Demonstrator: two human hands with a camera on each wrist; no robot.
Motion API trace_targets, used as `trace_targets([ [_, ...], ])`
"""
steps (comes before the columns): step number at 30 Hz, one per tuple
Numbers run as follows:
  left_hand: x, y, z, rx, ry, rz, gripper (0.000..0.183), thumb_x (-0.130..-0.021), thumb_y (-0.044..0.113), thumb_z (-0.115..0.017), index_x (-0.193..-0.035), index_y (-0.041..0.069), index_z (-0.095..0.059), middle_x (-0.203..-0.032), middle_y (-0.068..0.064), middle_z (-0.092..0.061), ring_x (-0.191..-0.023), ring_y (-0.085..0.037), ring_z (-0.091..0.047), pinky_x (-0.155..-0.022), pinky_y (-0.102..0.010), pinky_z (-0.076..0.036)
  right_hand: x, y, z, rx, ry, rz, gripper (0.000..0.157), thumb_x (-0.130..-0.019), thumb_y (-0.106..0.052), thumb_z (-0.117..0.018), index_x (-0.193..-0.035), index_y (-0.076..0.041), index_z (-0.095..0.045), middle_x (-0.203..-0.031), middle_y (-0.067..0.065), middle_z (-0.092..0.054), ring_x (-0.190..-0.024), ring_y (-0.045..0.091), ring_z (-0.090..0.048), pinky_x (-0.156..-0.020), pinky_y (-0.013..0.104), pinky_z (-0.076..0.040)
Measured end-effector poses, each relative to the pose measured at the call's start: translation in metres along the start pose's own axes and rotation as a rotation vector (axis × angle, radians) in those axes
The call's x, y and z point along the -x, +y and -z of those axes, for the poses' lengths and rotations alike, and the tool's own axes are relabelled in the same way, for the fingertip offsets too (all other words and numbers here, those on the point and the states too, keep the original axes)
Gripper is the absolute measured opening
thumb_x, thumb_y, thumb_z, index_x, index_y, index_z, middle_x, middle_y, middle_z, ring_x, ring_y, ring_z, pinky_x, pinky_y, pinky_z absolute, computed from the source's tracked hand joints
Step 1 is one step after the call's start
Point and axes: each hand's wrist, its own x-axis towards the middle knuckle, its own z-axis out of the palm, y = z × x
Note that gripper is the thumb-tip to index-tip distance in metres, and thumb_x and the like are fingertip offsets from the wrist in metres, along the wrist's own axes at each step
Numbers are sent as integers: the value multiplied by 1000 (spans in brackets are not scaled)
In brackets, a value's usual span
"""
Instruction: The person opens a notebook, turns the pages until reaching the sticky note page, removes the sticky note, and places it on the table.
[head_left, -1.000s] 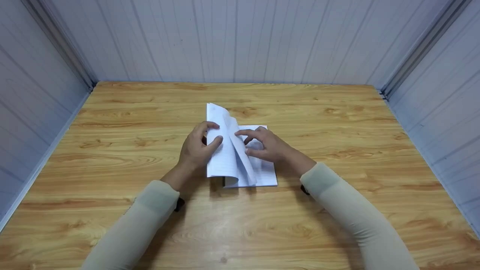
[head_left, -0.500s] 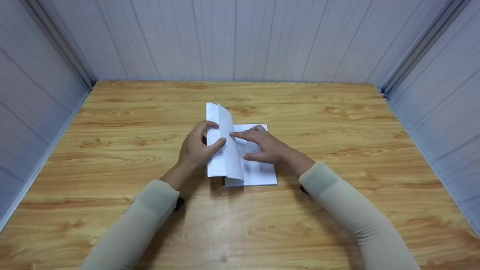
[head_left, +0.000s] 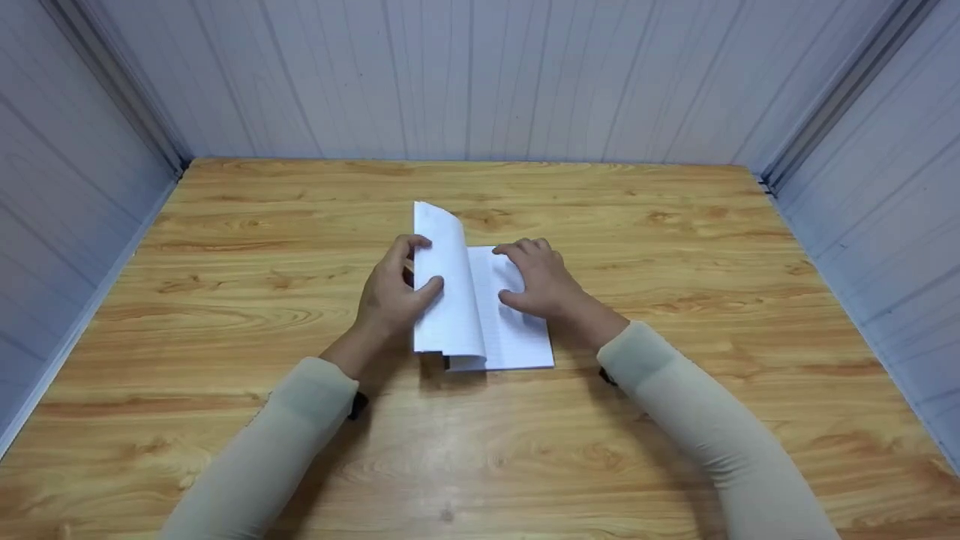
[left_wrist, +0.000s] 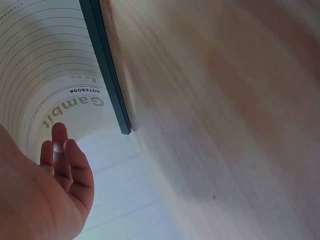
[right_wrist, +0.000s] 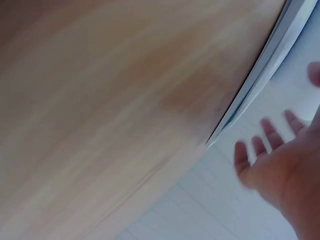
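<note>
A notebook (head_left: 519,349) with lined white pages lies spread on the table. My left hand (head_left: 394,289) holds a raised batch of its pages (head_left: 454,315) at the left edge, thumb in front and fingers behind. Those pages curve up from the spine. In the left wrist view, a page printed "Gambit NOTEBOOK" (left_wrist: 75,95) shows beside a dark green cover edge (left_wrist: 106,65), with that hand's fingers near the print. Over the right-hand page, my right hand (head_left: 544,281) has its fingers spread and loosely bent, gripping nothing; whether it touches the paper I cannot tell.
The notebook is on a wood-grain table (head_left: 675,247). Pale panelled walls (head_left: 472,82) stand along the table's back and both sides. A dark band (head_left: 358,406) shows at the left sleeve's cuff.
A loose page has swung leftward onto the batch in my left hand. My right hand has left that page and drawn back slightly right, over the lined right-hand page.
</note>
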Motion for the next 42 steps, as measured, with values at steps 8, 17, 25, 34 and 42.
trace_targets([
  [8, 0, 0, 0, 2, 11, -19, 40, -83, 20, -60, -122, 24, -53, -104, -2, -58, -76, -19, -54, -65, -31, -45, -1, 4, 3, 107, 28, -256, 70, -78, -45, -60, -139, -11, -47, -141, 13, -44, -132, 34, -32, -97, 51, -31],
  [17, 1, -1, 0, -22, -3, -21, 33, -85, 17, -52, -116, 23, -59, -107, -2, -56, -77, -19, -50, -67, -31, -41, 1, 4, 2, 151, -45, -352, 80, -79, -53, -57, -145, -11, -41, -147, 19, -36, -136, 38, -25, -99, 54, -28],
  [25, 0, -3, -1, 0, 22, -61, 34, -86, 13, -47, -115, 17, -62, -107, -2, -59, -68, -18, -46, -63, -31, -38, 2, 6, 2, 176, -117, -365, 79, -81, -53, -54, -145, -9, -40, -148, 21, -32, -137, 39, -21, -99, 55, -26],
  [34, 0, -2, -1, 3, 23, -46, 31, -86, 18, -55, -116, 16, -60, -107, -2, -59, -73, -18, -51, -65, -30, -41, 2, 6, 1, 174, -138, -377, 79, -82, -52, -55, -146, -8, -39, -145, 21, -34, -134, 39, -23, -99, 52, -28],
  [42, -1, -2, -1, 11, 20, -65, 34, -82, 14, -56, -116, 12, -59, -106, -5, -59, -74, -19, -52, -65, -30, -42, 1, 6, 1, 157, -134, -370, 77, -82, -50, -56, -145, -8, -41, -143, 21, -35, -133, 39, -23, -100, 52, -28],
])
